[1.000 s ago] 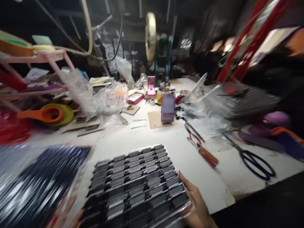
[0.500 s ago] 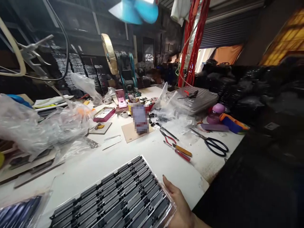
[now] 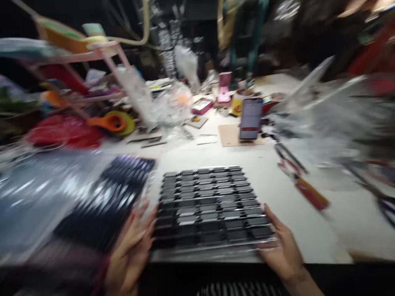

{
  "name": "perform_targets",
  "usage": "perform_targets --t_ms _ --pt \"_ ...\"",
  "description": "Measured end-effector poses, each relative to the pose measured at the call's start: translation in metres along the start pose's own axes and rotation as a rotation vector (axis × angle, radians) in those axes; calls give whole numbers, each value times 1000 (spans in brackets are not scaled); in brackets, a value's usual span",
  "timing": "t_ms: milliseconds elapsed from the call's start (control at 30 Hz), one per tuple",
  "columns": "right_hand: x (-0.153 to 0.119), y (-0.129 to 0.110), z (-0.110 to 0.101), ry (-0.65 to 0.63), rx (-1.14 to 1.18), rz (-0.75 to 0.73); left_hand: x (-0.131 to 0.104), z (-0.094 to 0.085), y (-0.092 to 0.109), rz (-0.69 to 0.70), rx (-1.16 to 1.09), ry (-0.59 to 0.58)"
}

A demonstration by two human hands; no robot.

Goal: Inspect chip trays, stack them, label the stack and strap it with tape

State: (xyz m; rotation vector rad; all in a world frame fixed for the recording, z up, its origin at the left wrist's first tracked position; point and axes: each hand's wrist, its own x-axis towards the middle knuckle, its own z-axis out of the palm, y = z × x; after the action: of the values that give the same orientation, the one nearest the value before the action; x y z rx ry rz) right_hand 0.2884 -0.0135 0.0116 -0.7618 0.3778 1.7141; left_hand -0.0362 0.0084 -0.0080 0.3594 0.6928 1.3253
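A clear plastic tray (image 3: 210,205) filled with rows of small black pieces lies level in front of me, over the table's near edge. My right hand (image 3: 284,242) grips its right side, thumb along the upper edge and fingers underneath. At the left side, my left hand (image 3: 132,242) holds the tray's edge; motion blur smears its fingers. Just left of that hand, dark pieces in clear plastic (image 3: 105,197) lie on the table. What the black pieces are cannot be made out in the blur.
A phone (image 3: 250,119) stands upright on a tan board (image 3: 226,135). To the right lie red-handled tools (image 3: 311,193), scissors (image 3: 387,205) and crumpled clear plastic (image 3: 330,119). Along the left are a pink rack (image 3: 101,53), a red bag (image 3: 64,131) and orange-handled scissors (image 3: 111,122).
My view has swung left and down. The tray now sits level and central instead of tilted at lower left. My left hand has come into view at its left side.
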Motion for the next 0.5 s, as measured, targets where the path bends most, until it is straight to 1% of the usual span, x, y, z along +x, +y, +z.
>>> perform_targets --t_ms 33,67,133,167,200,333,433,500 --pt "-1 -2 0 85 7 6 -7 2 -4 18 13 47" --pt "-1 -4 2 162 4 10 -10 4 -7 13 27 67" --pt "-1 -6 5 293 -40 7 -8 6 -9 11 56 75" --pt "-1 -5 7 339 -88 -4 -7 7 -9 3 69 76" --pt "-2 -3 9 367 -154 -46 -6 8 -8 -2 79 76" --pt "-5 8 10 361 -406 -237 -8 10 -5 8 92 66" --pt "-6 12 9 398 -436 -245 -9 10 -6 17 83 63" --pt "-6 11 8 393 -438 -263 -8 11 -6 6 72 73"
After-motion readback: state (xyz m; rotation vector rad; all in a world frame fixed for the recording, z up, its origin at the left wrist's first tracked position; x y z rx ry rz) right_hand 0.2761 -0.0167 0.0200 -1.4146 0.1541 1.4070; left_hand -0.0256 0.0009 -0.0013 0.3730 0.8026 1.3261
